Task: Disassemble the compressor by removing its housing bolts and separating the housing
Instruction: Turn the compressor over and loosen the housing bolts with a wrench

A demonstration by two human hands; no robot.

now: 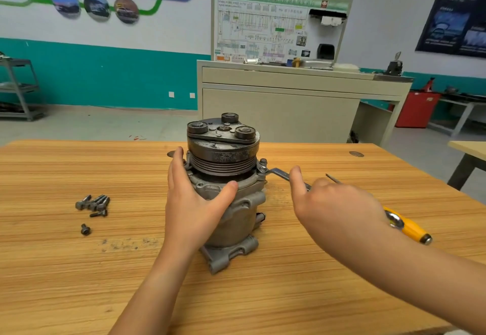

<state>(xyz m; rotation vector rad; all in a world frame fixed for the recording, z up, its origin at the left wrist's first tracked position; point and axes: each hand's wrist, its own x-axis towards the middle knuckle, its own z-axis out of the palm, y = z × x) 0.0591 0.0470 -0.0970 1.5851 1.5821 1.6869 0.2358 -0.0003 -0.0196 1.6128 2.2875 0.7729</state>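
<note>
Head view. Compressor (242, 221) upright near the middle of the wooden table (79, 282), grooved pulley (223, 167) and clutch plate on top, mounting foot down. Judged heavy and rigid: cast metal housing, no give, grimy and likely a little slick. Top-heavy by the look of it, so liable to tip or twist under wrench load. Best taken low and wide round the housing body or by the flange ears, not by the pulley, which probably turns freely.

Left hand (194, 203) flat against the near-left side of the housing. Fingers (175, 169) fairly straight and together, reaching up past the flange, thumb spread wide across the front. Bracing rather than clamping.

Right hand (334, 203) over the shank of a wrench (278, 173), thumb raised and apart. Other fingers hidden behind the knuckles, so no telling whether clamped on it. Wrench head seated at a housing bolt (263, 161) on the right flange ear.

Loose bolts (94, 203) well apart to the left on the table. Yellow-handled screwdriver (407, 226) lying just beyond the right wrist.
</note>
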